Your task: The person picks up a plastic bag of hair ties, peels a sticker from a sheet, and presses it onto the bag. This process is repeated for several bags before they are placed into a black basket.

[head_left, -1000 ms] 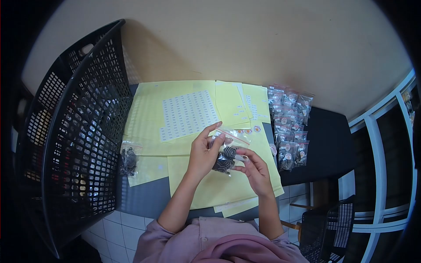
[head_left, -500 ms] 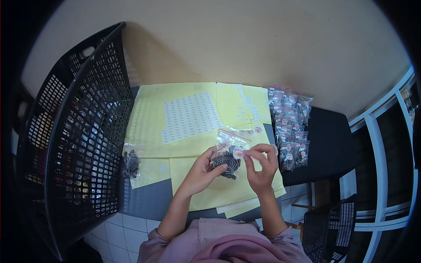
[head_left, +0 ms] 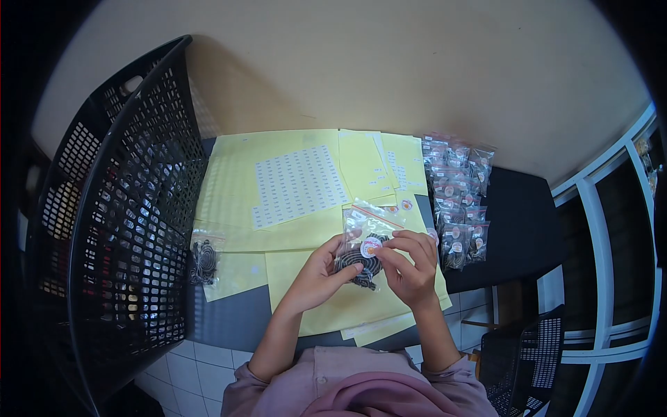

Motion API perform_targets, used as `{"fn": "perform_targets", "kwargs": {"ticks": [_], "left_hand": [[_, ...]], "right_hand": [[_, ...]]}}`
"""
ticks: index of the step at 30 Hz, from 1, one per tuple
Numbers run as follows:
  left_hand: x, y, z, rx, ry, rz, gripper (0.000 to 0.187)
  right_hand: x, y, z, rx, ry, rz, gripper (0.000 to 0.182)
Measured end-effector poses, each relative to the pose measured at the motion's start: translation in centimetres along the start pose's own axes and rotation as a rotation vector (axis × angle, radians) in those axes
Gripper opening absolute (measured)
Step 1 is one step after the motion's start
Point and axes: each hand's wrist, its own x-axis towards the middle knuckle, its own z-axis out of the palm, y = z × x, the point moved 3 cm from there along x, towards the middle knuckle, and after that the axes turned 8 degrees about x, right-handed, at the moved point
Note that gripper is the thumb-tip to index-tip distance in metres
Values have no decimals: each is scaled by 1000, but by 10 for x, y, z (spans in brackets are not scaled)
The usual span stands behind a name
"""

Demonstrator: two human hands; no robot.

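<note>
A clear zip bag (head_left: 381,221) with a red-orange seal line is gripped at its left side by my left hand (head_left: 321,274), the thumb across its front. Inside lies a dark coiled cord (head_left: 358,263) with pale stripes. A round white sticker (head_left: 370,247) with an orange mark lies over the bag's front, seen flat on. My right hand (head_left: 415,267) has its thumb and fingertips together at the sticker's right edge. Whether the sticker is fully stuck to the plastic cannot be made out.
A tall black plastic basket (head_left: 128,208) stands left. Another filled bag (head_left: 205,260) lies beside it. Yellow sheets (head_left: 292,240) cover the grey table, with a white label sheet (head_left: 299,184) on top. Several stickered bags (head_left: 455,201) lie right. Loose round stickers (head_left: 405,205) sit behind my right hand.
My right hand has brought the round sticker left and slightly down, from the bag's right side onto its front middle. My left hand still holds the bag in about the same place.
</note>
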Motion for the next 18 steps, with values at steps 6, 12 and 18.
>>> {"fn": "perform_targets", "kwargs": {"ticks": [6,12,18], "left_hand": [[2,-3,1,-19,-15,-13,46],[2,-10,1,-22,10,21,44],[7,-10,4,-32,-20,13,38]], "right_hand": [[1,-1,-2,-47,-75,-30,26],[5,1,-4,-87,-247,-46,29],[-2,3,-5,-72,-345,-61,27]]}}
